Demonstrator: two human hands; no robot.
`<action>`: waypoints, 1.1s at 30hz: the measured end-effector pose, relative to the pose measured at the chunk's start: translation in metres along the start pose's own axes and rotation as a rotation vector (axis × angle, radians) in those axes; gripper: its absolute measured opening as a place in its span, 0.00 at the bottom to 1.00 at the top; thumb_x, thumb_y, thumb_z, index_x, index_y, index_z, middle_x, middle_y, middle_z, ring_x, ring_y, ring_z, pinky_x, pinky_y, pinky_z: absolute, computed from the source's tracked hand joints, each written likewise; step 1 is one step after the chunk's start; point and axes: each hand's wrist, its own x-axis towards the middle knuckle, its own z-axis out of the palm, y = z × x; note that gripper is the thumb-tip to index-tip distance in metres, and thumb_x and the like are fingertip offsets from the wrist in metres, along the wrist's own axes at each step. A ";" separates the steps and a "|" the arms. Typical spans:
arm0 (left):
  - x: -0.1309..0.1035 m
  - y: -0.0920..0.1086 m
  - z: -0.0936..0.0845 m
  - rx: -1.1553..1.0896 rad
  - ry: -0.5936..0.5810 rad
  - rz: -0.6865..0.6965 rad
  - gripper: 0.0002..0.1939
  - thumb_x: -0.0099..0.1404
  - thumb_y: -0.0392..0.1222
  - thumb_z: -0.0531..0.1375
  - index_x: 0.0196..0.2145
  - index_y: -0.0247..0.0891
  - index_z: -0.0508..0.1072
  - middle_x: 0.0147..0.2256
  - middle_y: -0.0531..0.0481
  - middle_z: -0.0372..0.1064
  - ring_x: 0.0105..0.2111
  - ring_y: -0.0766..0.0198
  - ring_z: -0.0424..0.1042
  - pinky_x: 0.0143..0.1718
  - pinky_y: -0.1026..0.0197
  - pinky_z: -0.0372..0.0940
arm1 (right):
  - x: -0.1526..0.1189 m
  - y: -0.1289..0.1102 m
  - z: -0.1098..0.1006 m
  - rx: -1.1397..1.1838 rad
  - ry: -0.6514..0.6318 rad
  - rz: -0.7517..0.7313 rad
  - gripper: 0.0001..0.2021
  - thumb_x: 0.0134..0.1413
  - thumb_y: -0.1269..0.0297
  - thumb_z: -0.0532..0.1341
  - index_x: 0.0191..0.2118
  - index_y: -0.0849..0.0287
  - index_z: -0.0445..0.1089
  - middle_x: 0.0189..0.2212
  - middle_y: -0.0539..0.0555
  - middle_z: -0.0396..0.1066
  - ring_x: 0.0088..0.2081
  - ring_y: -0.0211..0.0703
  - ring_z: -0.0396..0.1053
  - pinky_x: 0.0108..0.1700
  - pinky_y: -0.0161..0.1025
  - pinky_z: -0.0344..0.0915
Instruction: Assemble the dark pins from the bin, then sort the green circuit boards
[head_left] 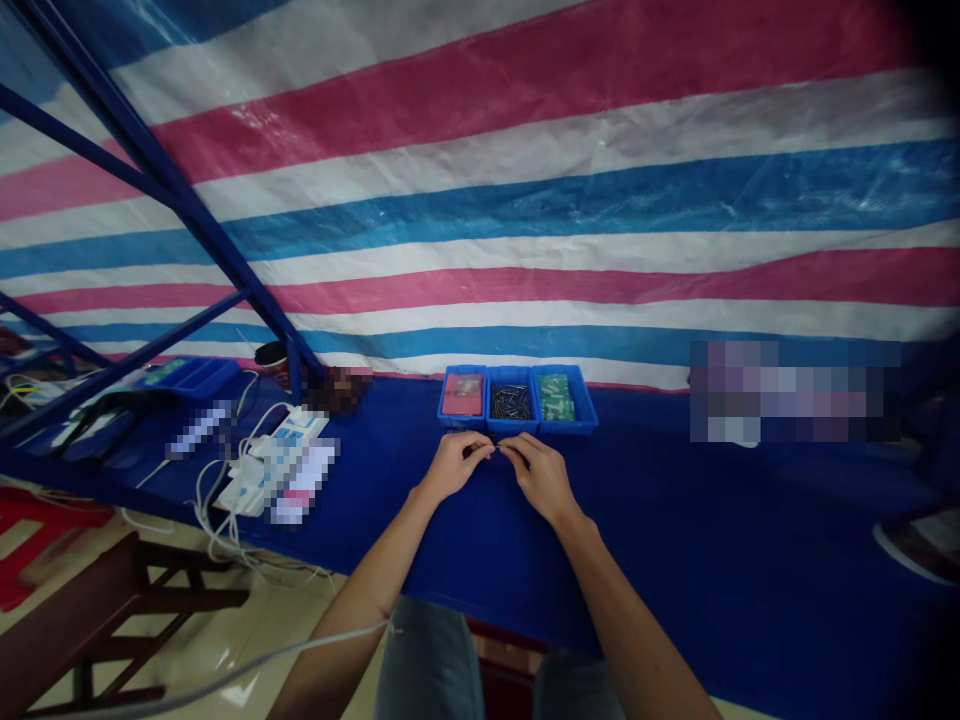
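Note:
My left hand (pixel 459 464) and my right hand (pixel 538 474) meet over the blue tabletop (pixel 480 560), fingertips pinched almost together. Between them is a small dark thin piece (pixel 496 446), too small to make out its kind. Just beyond my fingers, three blue bins stand side by side. Flat reddish-pink packets (pixel 462 394) lie in the left bin (pixel 442 420). The middle bin (pixel 513 426) holds many thin dark metal pieces (pixel 510 402) that look like screws. In the right bin (pixel 589 418) are green flat pieces (pixel 555 398), perhaps in clear wrapping.
A white power strip (pixel 262 470) with tangled cables (pixel 217 500) lies at the left. Blue metal posts (pixel 202 240) rise there beside a dark cup (pixel 272 362). A striped tarp (pixel 525 200) hangs behind the table. Blurred items (pixel 787 390) sit at the right.

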 end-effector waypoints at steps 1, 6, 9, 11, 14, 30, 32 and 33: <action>0.000 0.000 0.000 0.001 0.001 0.001 0.13 0.69 0.45 0.59 0.33 0.34 0.78 0.30 0.48 0.76 0.29 0.65 0.72 0.35 0.65 0.64 | 0.000 0.000 0.000 -0.002 -0.001 0.001 0.10 0.68 0.64 0.54 0.43 0.51 0.74 0.38 0.51 0.75 0.38 0.43 0.74 0.42 0.36 0.66; -0.001 -0.003 0.001 0.008 0.003 -0.001 0.12 0.68 0.44 0.59 0.33 0.35 0.78 0.30 0.49 0.76 0.29 0.65 0.72 0.34 0.65 0.64 | 0.000 -0.001 0.000 -0.015 -0.008 0.020 0.11 0.68 0.63 0.53 0.42 0.52 0.74 0.38 0.51 0.75 0.38 0.43 0.74 0.42 0.37 0.65; -0.001 -0.003 0.001 0.015 0.003 -0.005 0.12 0.69 0.45 0.59 0.34 0.34 0.78 0.30 0.49 0.76 0.29 0.65 0.72 0.34 0.65 0.64 | 0.000 -0.002 -0.001 -0.020 -0.017 0.033 0.12 0.69 0.61 0.52 0.41 0.53 0.74 0.38 0.52 0.75 0.38 0.43 0.74 0.42 0.37 0.65; -0.001 -0.003 0.000 0.018 0.000 -0.007 0.13 0.69 0.45 0.59 0.34 0.34 0.78 0.30 0.48 0.76 0.29 0.65 0.72 0.34 0.65 0.64 | 0.001 -0.004 -0.002 -0.024 -0.020 0.036 0.13 0.69 0.61 0.52 0.41 0.53 0.74 0.37 0.52 0.75 0.37 0.43 0.74 0.41 0.37 0.65; -0.001 -0.002 0.000 0.017 -0.003 -0.006 0.13 0.69 0.46 0.59 0.34 0.34 0.78 0.30 0.48 0.76 0.29 0.65 0.72 0.34 0.65 0.64 | 0.001 -0.005 -0.003 -0.029 -0.022 0.035 0.13 0.69 0.59 0.52 0.40 0.53 0.74 0.37 0.52 0.75 0.37 0.43 0.74 0.40 0.36 0.65; -0.001 0.002 0.000 0.015 -0.007 0.010 0.14 0.68 0.47 0.59 0.35 0.35 0.79 0.31 0.47 0.77 0.30 0.63 0.73 0.35 0.63 0.64 | 0.001 -0.002 -0.001 -0.168 -0.009 0.078 0.18 0.70 0.58 0.49 0.29 0.56 0.65 0.27 0.51 0.72 0.28 0.40 0.68 0.31 0.35 0.52; -0.001 0.001 0.000 0.015 -0.003 0.016 0.14 0.69 0.47 0.59 0.35 0.35 0.79 0.31 0.46 0.77 0.31 0.63 0.73 0.35 0.63 0.64 | 0.001 -0.001 -0.001 -0.184 -0.004 0.082 0.20 0.70 0.57 0.48 0.27 0.56 0.64 0.24 0.51 0.70 0.26 0.40 0.67 0.29 0.36 0.51; -0.001 0.001 0.000 0.014 -0.002 0.019 0.14 0.69 0.47 0.59 0.35 0.35 0.79 0.31 0.46 0.77 0.31 0.63 0.73 0.35 0.63 0.65 | 0.001 -0.001 -0.001 -0.190 -0.001 0.085 0.21 0.70 0.57 0.48 0.26 0.56 0.63 0.23 0.51 0.70 0.25 0.40 0.67 0.29 0.36 0.50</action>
